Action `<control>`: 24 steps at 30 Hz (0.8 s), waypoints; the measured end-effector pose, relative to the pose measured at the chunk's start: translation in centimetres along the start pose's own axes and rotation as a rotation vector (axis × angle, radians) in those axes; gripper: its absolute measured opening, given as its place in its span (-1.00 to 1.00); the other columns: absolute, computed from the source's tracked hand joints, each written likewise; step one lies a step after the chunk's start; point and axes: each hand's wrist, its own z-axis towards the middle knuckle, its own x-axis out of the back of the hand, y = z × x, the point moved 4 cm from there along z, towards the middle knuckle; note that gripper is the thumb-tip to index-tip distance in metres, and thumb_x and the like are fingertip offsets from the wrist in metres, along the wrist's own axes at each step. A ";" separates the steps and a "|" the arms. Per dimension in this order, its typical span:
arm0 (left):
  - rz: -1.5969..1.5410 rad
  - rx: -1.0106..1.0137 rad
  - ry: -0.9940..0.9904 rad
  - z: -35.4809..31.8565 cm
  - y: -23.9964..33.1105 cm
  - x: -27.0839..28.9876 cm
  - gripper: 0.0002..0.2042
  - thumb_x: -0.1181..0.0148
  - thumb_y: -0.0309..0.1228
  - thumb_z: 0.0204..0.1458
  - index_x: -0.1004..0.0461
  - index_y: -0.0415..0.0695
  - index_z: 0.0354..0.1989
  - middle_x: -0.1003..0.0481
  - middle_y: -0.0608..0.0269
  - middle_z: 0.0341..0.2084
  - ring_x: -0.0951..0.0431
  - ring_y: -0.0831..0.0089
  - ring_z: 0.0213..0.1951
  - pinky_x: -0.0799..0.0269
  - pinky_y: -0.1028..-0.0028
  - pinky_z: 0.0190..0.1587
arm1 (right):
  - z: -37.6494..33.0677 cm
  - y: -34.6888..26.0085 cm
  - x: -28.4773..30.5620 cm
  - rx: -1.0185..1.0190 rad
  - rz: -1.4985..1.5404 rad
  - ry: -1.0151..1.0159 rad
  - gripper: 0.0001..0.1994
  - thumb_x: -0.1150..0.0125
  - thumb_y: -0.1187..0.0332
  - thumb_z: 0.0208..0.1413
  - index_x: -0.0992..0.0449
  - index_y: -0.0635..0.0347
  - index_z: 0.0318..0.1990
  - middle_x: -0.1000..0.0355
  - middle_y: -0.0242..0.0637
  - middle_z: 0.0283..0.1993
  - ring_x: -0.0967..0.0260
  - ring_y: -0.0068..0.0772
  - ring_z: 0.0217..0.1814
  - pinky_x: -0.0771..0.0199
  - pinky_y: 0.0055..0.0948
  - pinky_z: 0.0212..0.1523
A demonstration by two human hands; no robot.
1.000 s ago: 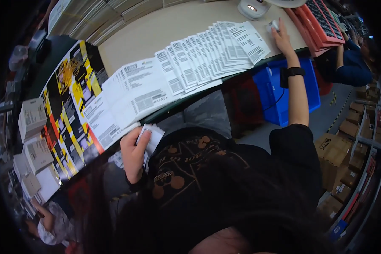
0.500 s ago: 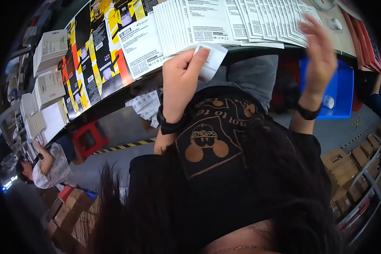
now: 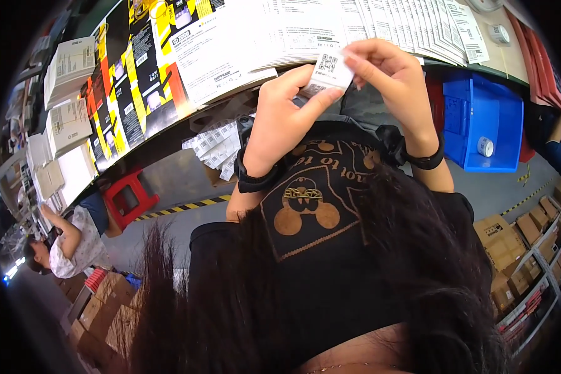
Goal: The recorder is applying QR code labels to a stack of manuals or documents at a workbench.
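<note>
I am gripping the label [image 3: 330,67] by its edges between left hand [image 3: 285,117] and right hand [image 3: 400,82], close together, light pressure best avoiding creases.

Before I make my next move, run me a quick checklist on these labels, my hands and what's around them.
1. Left hand gripping the white labels: ok, thumb on top.
2. Right hand at the labels' edge: ok, thumb and fingertips are there.
3. Top label peeled free: cannot tell.
4. Square code in view: ok, it faces the camera.
5. White packets in a row: ok, overlapping.
6. Both white cylinders on the table: not ok, one is inside the blue bin.
</note>
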 end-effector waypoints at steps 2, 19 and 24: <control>-0.006 0.000 -0.017 0.1 0.1 -0.1 -0.83 -0.07 -0.44 -0.03 -0.44 -0.30 -0.33 -0.42 0.33 -0.63 -0.31 0.72 -0.55 -0.22 0.67 -0.52 | 0.3 -1.6 0.1 0.430 -0.327 0.213 -0.81 -0.16 0.54 -0.11 -0.45 0.30 -0.27 -0.41 -0.29 -0.33 -0.36 -0.49 -0.28 -0.36 -0.58 -0.31; 0.224 -0.048 -0.187 0.3 0.6 1.5 -0.89 -0.05 -0.57 -0.08 -0.42 -0.27 -0.34 -0.44 0.08 -0.56 -0.44 0.33 -0.54 -0.32 0.52 -0.44 | 0.6 0.3 0.6 -0.084 -0.017 -0.073 -0.81 -0.07 0.49 -0.01 -0.46 0.35 -0.22 -0.45 -0.23 -0.34 -0.36 -0.48 -0.38 -0.33 -0.61 -0.37; -0.291 0.151 -0.168 0.0 -0.2 2.5 -0.79 0.04 -0.51 0.02 -0.36 -0.35 -0.20 -0.46 0.00 -0.37 -0.49 0.24 -0.34 -0.38 0.48 -0.29 | 1.2 -0.1 2.5 0.192 0.289 0.190 -0.79 -0.05 0.50 0.01 -0.42 0.39 -0.18 -0.45 -0.21 -0.28 -0.36 -0.49 -0.28 -0.36 -0.61 -0.30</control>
